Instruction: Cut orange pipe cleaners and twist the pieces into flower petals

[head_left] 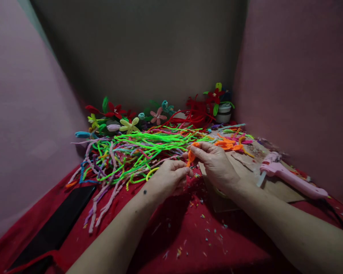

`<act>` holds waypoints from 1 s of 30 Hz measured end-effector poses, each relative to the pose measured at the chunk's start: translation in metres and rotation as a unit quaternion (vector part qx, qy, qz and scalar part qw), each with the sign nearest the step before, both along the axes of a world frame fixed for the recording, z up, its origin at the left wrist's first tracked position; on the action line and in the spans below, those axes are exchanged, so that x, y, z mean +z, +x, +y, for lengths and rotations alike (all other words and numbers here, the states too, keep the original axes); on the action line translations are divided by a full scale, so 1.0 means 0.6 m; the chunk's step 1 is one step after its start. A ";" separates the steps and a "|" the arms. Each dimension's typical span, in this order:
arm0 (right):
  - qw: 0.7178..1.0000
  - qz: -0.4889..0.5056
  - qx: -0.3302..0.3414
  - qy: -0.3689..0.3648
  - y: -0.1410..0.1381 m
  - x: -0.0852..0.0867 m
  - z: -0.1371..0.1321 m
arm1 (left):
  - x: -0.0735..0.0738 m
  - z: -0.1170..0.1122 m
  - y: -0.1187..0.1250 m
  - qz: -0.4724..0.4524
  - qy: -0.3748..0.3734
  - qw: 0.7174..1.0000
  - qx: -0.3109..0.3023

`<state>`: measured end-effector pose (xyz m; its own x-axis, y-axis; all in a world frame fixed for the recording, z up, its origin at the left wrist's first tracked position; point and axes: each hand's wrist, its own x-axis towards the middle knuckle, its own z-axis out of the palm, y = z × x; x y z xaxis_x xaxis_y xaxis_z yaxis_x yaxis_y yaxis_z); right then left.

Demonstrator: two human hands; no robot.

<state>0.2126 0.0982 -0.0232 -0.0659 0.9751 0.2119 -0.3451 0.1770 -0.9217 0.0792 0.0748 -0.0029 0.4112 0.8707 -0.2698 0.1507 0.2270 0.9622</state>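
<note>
A short piece of orange pipe cleaner (191, 156), bent into a loop, is held upright between my two hands over the front of the table. My left hand (171, 177) pinches its lower end between thumb and fingertips. Around its upper part close the thumb and fingers of my right hand (215, 163). Just behind the hands spreads a heap of pipe cleaners (157, 140), bright green on top, with pink, purple and blue ones beneath. More orange looped pipe cleaners (227, 144) lie right of my right hand.
A pink glue gun (291, 176) rests on a brown board (280, 190) at right. Pipe-cleaner flowers (129, 125) line the back, near a small white pot (223, 113). A flat black object (57, 224) lies at left. Tiny clippings dot the red cloth (194, 243).
</note>
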 end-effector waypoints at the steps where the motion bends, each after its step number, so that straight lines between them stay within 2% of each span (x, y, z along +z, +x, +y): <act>1: 1.000 0.020 0.001 -0.014 0.000 0.000 0.000 | -0.001 0.000 0.000 0.005 0.000 1.000 -0.004; 5: 0.996 0.071 -0.010 -0.048 0.002 -0.002 0.001 | -0.005 0.000 0.003 0.056 0.056 0.997 -0.018; 11: 0.994 0.099 -0.010 -0.040 0.000 -0.006 0.005 | -0.008 -0.004 0.010 0.033 0.041 0.998 0.025; 18: 0.990 0.089 0.078 -0.072 -0.006 -0.015 0.005 | -0.015 0.000 0.005 -0.001 0.041 0.999 0.031; 21: 0.992 0.082 0.064 -0.075 -0.008 -0.018 0.006 | -0.013 -0.001 0.007 0.009 0.045 0.998 0.032; 26: 0.994 0.076 0.039 -0.064 -0.013 -0.021 0.008 | -0.003 -0.005 0.010 0.088 0.096 0.991 0.029; 28: 0.994 0.078 0.042 -0.068 -0.016 -0.023 0.006 | -0.001 -0.004 0.006 0.123 0.150 0.978 0.071; 30: 0.994 0.061 0.037 -0.080 -0.020 -0.024 0.000 | -0.002 0.002 -0.003 0.156 0.244 0.944 0.161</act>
